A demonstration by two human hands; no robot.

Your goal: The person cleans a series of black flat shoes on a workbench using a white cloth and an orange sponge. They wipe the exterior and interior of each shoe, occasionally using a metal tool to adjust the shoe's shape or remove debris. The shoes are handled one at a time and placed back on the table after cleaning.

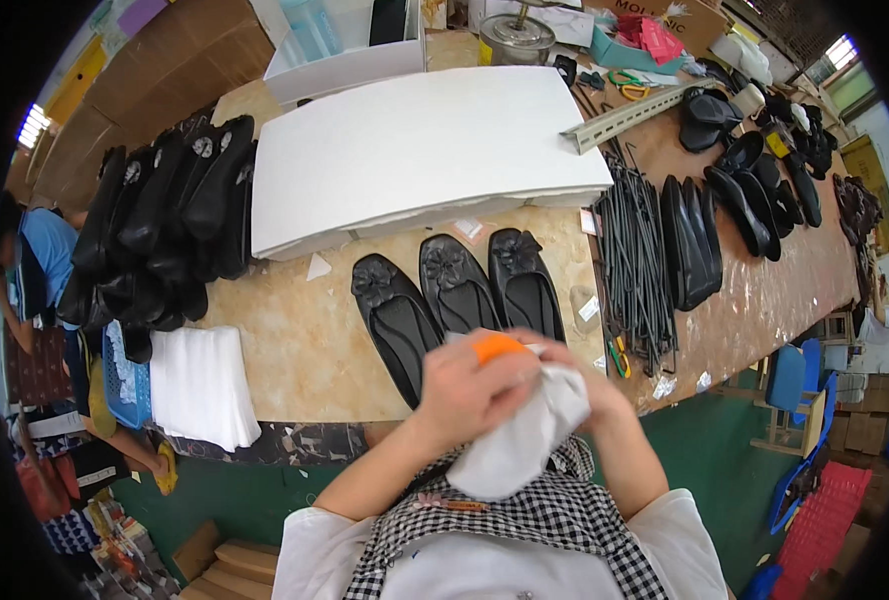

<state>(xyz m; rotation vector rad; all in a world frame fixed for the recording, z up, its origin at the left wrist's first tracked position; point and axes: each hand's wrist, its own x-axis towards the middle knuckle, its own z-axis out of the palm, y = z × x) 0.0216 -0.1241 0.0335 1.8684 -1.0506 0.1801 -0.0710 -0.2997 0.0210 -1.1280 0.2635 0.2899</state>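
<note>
Close before my body, my left hand (478, 382) and my right hand (591, 379) hold a crumpled white sheet (519, 442), paper or thin cloth, between them. Motion blurs the fingers, and an orange band wraps a finger of the left one. Whether something lies inside the sheet cannot be seen. Just beyond the hands, three black flat shoes with flower trims lie side by side: a left one (396, 315), a middle one (456, 281) and a right one (523, 274). Their near ends are partly hidden by my hands.
A stack of white sheets (422, 150) spans the table's far side. Black shoes (167, 202) are piled left, above folded white sheets (201, 382). Thin metal rods (636, 262) and more black shoes (690, 244) lie right. A person in blue (47, 247) is at far left.
</note>
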